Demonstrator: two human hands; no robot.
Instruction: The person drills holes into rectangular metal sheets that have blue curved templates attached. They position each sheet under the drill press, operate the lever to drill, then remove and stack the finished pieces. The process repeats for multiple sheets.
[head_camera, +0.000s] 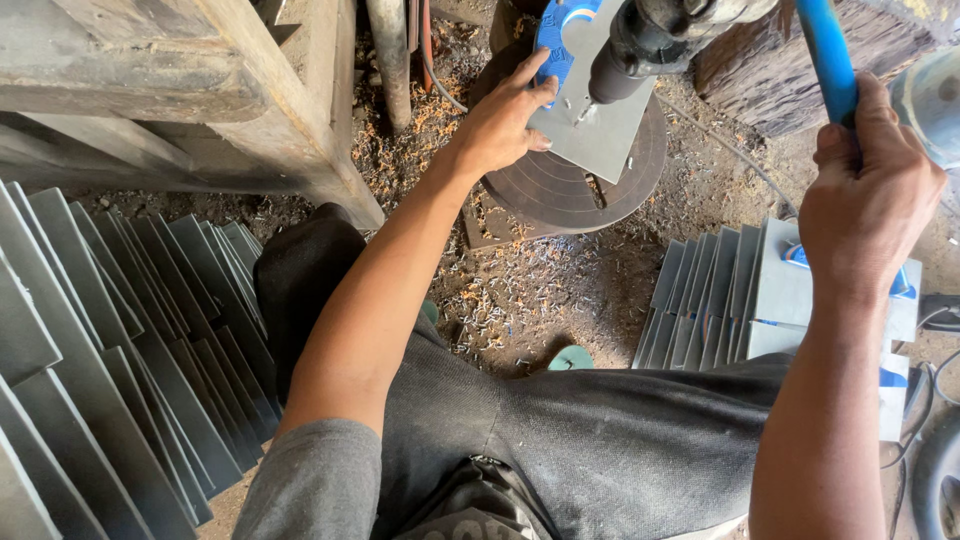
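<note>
1. Left hand (505, 120) — extended forward, palm down, fingers pressed onto the edge of a grey metal plate (600, 130). The fingertips also overlap a blue strip (553, 45) at the plate's far edge. Whether the thumb reaches under the plate cannot be told.
2. Metal plate — lies flat on a round, dark, ringed drill table (560, 195), turned at an angle to it. One corner overhangs toward the right.
3. Drill head (625, 65) — dark and cylindrical, it stands directly above the plate, with the bit tip (583, 112) at the plate surface, just beside the left fingertips.
4. Right hand (870, 190) — raised at the right edge of the view, fingers wrapped tight around a blue lever handle (828, 55) that rises out of the top of the fist.
5. Surroundings, right — a row of grey plates (710, 300) stands on edge on the ground, leaning together; some carry blue strips. The right forearm covers part of this row.
6. Surroundings, left — a larger fan of grey plates (120, 350) leans in overlapping rows beside the person's knee.
7. Ground — metal shavings (520, 295) lie scattered between the drill table and the person's dark trousers (600, 440).
8. A heavy wooden beam frame (200, 90) stands at upper left, well apart from both hands.
</note>
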